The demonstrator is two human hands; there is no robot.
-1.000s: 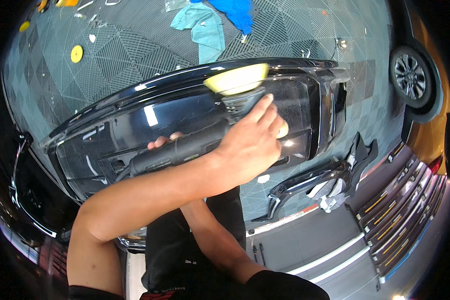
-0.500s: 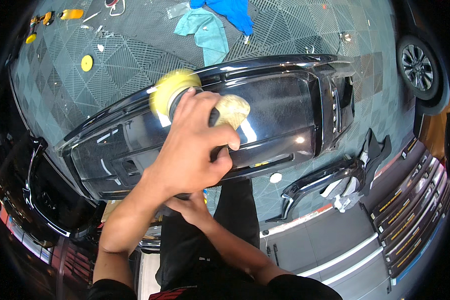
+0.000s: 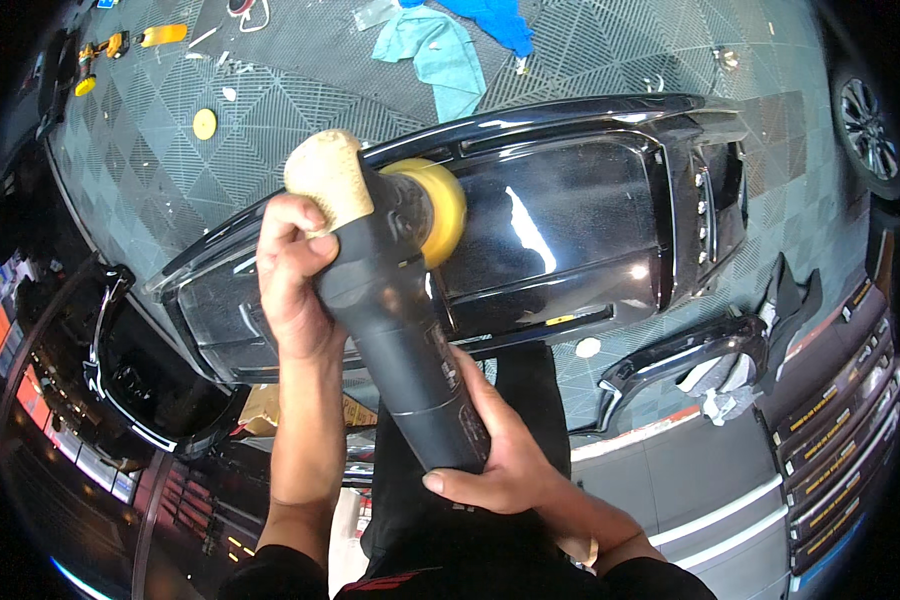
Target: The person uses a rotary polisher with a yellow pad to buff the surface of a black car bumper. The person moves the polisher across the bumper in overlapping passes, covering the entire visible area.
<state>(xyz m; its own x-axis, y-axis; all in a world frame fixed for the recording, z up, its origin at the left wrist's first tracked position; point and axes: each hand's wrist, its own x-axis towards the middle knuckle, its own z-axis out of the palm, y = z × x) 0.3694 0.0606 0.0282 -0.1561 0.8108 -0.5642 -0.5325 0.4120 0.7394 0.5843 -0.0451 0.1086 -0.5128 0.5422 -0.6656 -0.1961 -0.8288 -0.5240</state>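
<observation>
Head view: your black polisher (image 3: 400,335) is above the glossy black car panel (image 3: 570,215), overhanging its near edge. Your left hand (image 3: 300,290) curls round the tool's head, your right hand (image 3: 505,455) its rear barrel. Probably heavy, rigid, smooth; grip both ends firmly.

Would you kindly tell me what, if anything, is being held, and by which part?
A black polisher: the left grip holds its head end by the tan cover, the right grip its rear end.
</observation>
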